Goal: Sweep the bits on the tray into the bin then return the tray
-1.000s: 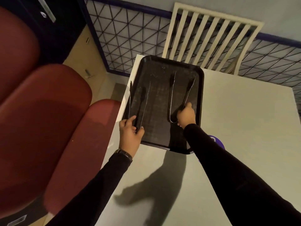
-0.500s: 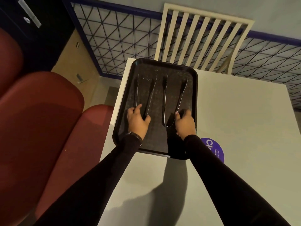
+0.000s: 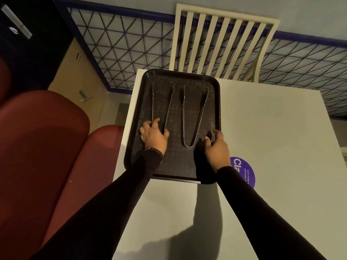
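Observation:
A black tray (image 3: 216, 102) lies flat on the far left part of the white table (image 3: 262, 128), with fine pale specks on its surface. Two metal tongs rest on it side by side, tips pointing away from me. My left hand (image 3: 155, 136) covers the bend of the left tongs (image 3: 169, 104), with fingers and thumb closed around both arms. The right tongs (image 3: 199, 113) lie free. My right hand (image 3: 216, 147) hovers at the tray's right rim, just right of those tongs, with fingers loosely apart and holding nothing.
A purple round sticker (image 3: 246, 173) is on the table beside my right wrist. A cream slatted chair (image 3: 221, 42) stands behind the table. Red upholstered seats (image 3: 43, 147) fill the left side, and a dark cabinet (image 3: 28, 34) is at the far left. No bin is in view.
The tray has come down flat onto the table and both tongs now lie on it. My right hand has let go of the right tongs and shifted right to the rim.

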Demonstrator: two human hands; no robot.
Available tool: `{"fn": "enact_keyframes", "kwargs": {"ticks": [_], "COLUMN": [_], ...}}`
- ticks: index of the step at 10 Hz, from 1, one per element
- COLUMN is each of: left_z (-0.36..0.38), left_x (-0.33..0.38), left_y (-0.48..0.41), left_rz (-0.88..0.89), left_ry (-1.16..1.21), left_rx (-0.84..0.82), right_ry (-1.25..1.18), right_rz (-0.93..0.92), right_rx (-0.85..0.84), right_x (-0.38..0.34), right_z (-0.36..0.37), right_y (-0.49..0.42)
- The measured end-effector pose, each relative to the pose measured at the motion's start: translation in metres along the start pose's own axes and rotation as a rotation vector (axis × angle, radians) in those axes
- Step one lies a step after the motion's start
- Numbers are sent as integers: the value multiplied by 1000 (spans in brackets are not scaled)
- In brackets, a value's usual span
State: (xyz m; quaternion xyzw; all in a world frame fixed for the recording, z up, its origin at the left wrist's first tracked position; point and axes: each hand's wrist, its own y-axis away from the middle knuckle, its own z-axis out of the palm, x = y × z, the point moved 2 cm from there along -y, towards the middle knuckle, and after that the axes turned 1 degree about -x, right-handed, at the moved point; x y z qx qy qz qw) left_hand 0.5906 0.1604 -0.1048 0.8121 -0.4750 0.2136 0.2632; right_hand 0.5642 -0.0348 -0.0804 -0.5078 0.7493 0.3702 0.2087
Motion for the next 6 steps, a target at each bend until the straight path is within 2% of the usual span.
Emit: {"fn": "enact_keyframes", "kwargs": {"ticks": [2, 3, 5, 6], "left_z": [-12, -28, -77, -108], "left_x": [2, 7, 23, 35], "left_y": [4, 11, 43, 61], "left_rz": [48, 112, 334, 380], "left_ry": [12, 29, 64, 106], "left_rx": [-43, -10, -78, -123], "right_ry": [83, 155, 305, 321], "right_rz": [-19, -54, -237, -286], "right_rx": [6, -7, -64, -69], "right_x": [-10, -15, -33, -47], "right_z": [-6, -15, -55, -81], "right_y": [6, 14, 37, 52]}}
